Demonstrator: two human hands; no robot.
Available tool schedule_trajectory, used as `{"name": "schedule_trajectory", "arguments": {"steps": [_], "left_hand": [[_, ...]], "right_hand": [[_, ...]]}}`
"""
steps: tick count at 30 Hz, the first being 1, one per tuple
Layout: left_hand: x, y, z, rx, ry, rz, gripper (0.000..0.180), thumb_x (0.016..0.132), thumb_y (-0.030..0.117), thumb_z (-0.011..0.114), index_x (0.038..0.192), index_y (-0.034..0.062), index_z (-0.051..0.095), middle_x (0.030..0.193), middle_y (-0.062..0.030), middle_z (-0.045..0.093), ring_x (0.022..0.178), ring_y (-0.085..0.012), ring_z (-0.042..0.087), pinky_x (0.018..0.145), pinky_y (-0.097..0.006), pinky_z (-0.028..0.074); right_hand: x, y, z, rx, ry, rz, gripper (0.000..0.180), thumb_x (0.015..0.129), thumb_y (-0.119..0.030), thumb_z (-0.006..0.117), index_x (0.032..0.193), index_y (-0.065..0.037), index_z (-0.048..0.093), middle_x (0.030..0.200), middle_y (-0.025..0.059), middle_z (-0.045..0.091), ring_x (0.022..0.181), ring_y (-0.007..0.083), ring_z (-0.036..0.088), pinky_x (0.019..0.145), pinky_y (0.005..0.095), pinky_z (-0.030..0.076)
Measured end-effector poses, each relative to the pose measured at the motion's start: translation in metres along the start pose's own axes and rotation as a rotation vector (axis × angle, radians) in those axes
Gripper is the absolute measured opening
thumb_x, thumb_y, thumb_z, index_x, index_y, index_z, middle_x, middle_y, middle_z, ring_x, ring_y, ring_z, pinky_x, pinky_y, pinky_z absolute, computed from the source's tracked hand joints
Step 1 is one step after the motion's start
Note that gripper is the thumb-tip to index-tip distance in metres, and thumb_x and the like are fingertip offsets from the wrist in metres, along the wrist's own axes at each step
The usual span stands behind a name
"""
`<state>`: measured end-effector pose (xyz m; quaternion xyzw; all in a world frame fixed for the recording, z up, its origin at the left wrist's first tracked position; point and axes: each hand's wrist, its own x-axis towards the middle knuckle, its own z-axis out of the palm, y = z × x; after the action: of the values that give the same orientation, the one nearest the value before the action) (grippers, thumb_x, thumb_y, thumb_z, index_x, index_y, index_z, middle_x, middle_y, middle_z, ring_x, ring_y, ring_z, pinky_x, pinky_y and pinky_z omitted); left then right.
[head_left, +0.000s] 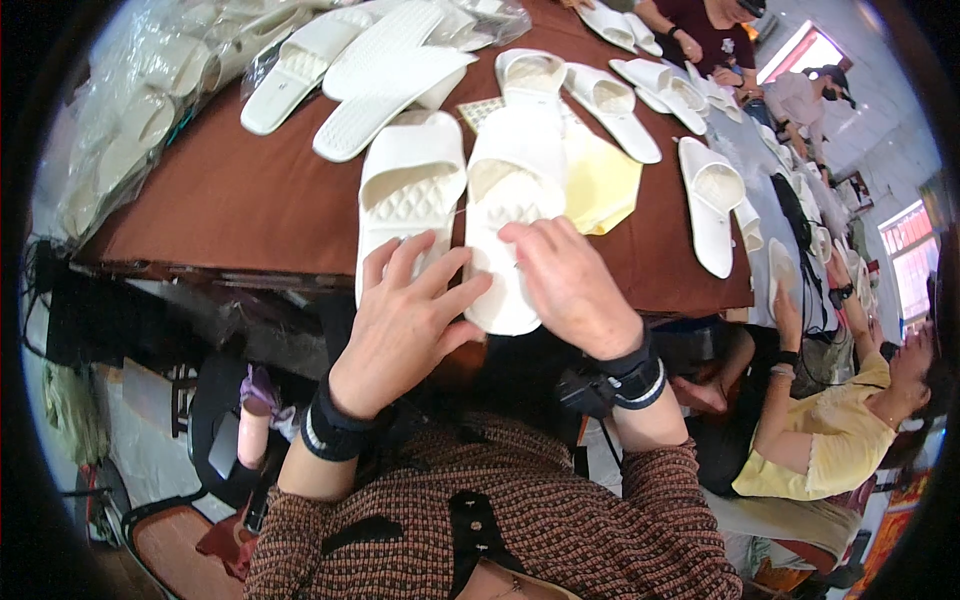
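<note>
Two white slippers lie side by side at the near edge of the brown table (230, 200). My left hand (405, 320) rests with spread fingers on the heel of the left slipper (410, 180). My right hand (570, 285) grips the heel end of the right slipper (512, 190), fingers curled over its sole. Both wrists wear black bands. The heel ends of both slippers are hidden under my hands.
More white slippers (370, 70) lie further back, some in clear plastic bags (150, 100) at the left. A pale yellow cloth (600, 180) lies right of the pair. A person in a yellow top (830, 440) sits at my right; other people work at the far end.
</note>
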<state>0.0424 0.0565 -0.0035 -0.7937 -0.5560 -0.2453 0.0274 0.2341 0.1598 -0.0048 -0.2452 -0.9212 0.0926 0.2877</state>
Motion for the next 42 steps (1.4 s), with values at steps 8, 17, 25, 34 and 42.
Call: {"name": "schedule_trajectory", "arguments": {"steps": [8, 17, 25, 34, 42], "left_hand": [[-0.003, 0.0, 0.003, -0.003, 0.017, -0.003, 0.054, 0.067, 0.028, 0.081, 0.118, 0.0171, 0.066, 0.13, -0.0015, 0.058, 0.124, -0.0334, 0.047, 0.105, -0.049, 0.033], [0.0, -0.001, -0.002, 0.018, 0.012, 0.018, 0.051, 0.071, 0.029, 0.081, 0.118, 0.0173, 0.065, 0.126, -0.0028, 0.058, 0.123, -0.0329, 0.048, 0.104, -0.049, 0.033], [0.027, -0.008, -0.001, -0.13, -0.024, 0.097, 0.034, 0.077, 0.022, 0.076, 0.108, 0.0108, 0.067, 0.114, -0.0065, 0.06, 0.111, -0.0299, 0.054, 0.096, -0.043, 0.038], [0.057, 0.007, 0.027, -0.161, 0.053, 0.066, 0.011, 0.081, 0.01, 0.069, 0.09, 0.007, 0.062, 0.097, -0.0085, 0.057, 0.095, -0.0309, 0.052, 0.083, -0.043, 0.04], [0.062, 0.009, 0.029, -0.18, 0.025, 0.01, 0.009, 0.08, 0.006, 0.067, 0.087, 0.0055, 0.061, 0.092, -0.0105, 0.058, 0.092, -0.0331, 0.053, 0.083, -0.044, 0.041]], "right_hand": [[-0.001, -0.005, 0.006, -0.109, -0.007, -0.063, 0.037, 0.077, 0.003, 0.055, 0.114, 0.001, 0.056, 0.092, 0.0141, 0.055, 0.087, 0.0309, 0.053, 0.082, 0.0386, 0.045], [0.0, -0.003, 0.005, -0.051, 0.016, -0.037, 0.034, 0.08, 0.001, 0.055, 0.114, 0.0, 0.055, 0.094, 0.0145, 0.055, 0.089, 0.0316, 0.053, 0.083, 0.0392, 0.045], [-0.005, 0.027, 0.009, 0.169, 0.193, 0.07, 0.027, 0.082, 0.007, 0.055, 0.107, -0.002, 0.059, 0.1, 0.0161, 0.058, 0.097, 0.0358, 0.056, 0.085, 0.0424, 0.048], [-0.005, 0.04, 0.022, 0.264, 0.326, 0.074, 0.023, 0.081, 0.008, 0.055, 0.1, -0.003, 0.061, 0.094, 0.0146, 0.061, 0.093, 0.0364, 0.057, 0.081, 0.0427, 0.047], [-0.007, 0.041, 0.023, 0.287, 0.364, 0.099, 0.025, 0.081, 0.01, 0.055, 0.1, -0.005, 0.063, 0.09, 0.0119, 0.062, 0.09, 0.0332, 0.057, 0.08, 0.0396, 0.048]]}}
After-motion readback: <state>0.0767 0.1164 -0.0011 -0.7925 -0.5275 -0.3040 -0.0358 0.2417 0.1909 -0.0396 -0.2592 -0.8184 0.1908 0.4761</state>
